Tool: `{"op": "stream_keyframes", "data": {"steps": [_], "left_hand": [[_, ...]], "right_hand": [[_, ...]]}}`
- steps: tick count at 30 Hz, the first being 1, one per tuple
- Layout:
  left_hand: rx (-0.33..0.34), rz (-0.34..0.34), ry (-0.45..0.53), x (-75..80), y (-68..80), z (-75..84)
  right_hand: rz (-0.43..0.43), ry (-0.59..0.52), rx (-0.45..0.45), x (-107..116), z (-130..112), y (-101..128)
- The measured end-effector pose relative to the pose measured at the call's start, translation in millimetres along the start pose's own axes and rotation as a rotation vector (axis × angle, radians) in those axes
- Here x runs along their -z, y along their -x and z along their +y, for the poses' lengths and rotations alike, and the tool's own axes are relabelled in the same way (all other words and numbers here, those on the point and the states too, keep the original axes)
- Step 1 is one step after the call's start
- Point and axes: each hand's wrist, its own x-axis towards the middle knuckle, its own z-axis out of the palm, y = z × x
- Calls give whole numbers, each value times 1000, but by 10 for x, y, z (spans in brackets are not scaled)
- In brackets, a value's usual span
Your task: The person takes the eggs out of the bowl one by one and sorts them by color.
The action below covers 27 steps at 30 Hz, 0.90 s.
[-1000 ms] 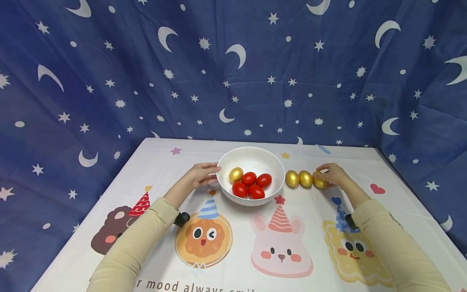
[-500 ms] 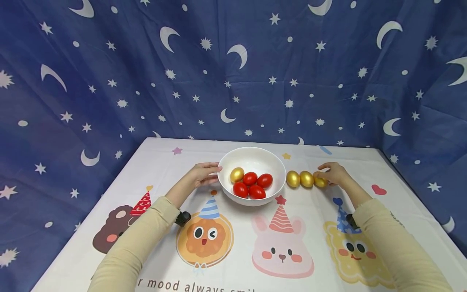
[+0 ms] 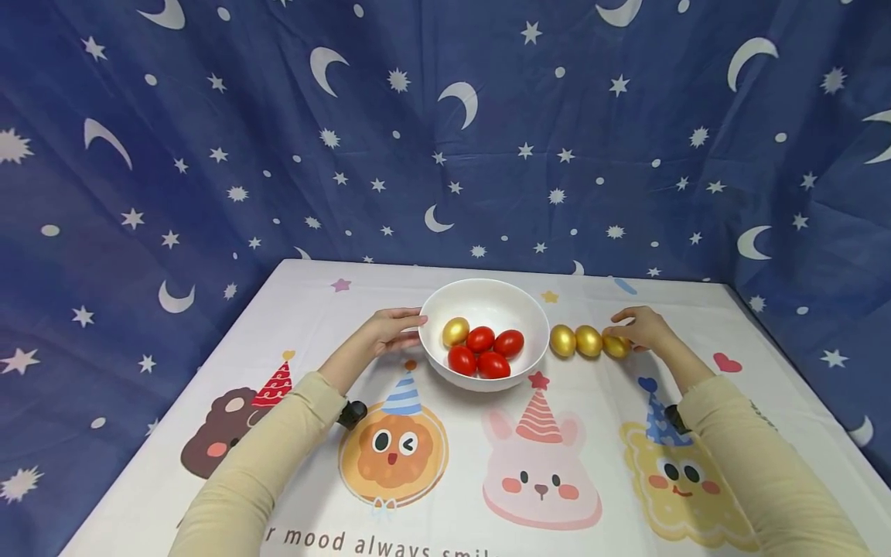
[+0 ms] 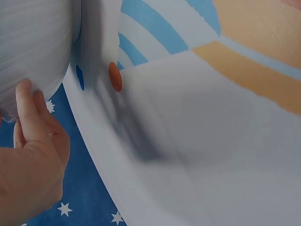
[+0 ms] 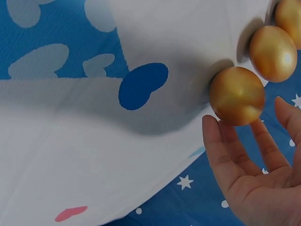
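Note:
A white bowl (image 3: 485, 298) holds a gold egg (image 3: 455, 332) and several red eggs (image 3: 480, 340). My left hand (image 3: 388, 331) holds the bowl by its left side, a digit over the rim and other fingers against the outer wall. Right of the bowl, three gold eggs stand in a row: a near one (image 3: 562, 340), a middle one (image 3: 588, 341) and an end one (image 3: 616, 345). At the end egg is my right hand (image 3: 642, 329). In the right wrist view its fingertips touch or nearly touch that egg (image 5: 237, 96), while the thumb stands apart from it.
A white tablecloth (image 3: 445, 456) printed with cartoon figures covers the table. Behind and beside it hangs a blue curtain (image 3: 390, 255) with moons and stars. A dark wrist camera (image 3: 352, 415) sits at the left wrist.
The end gold egg has tilted over toward lying sideways, and my right fingers have loosened and drawn slightly back from it. My left hand stays at the bowl. The whole view shifts slightly.

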Motion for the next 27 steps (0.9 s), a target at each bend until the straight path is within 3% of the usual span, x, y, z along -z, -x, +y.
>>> {"op": "stream_keyframes", "data": {"steps": [19, 27], "left_hand": [[-4, -3, -6, 4, -12, 5], [-7, -9, -5, -6, 4, 10]], "right_hand": [[11, 3, -8, 55, 2, -28], [24, 66, 25, 123, -84, 38]]}}
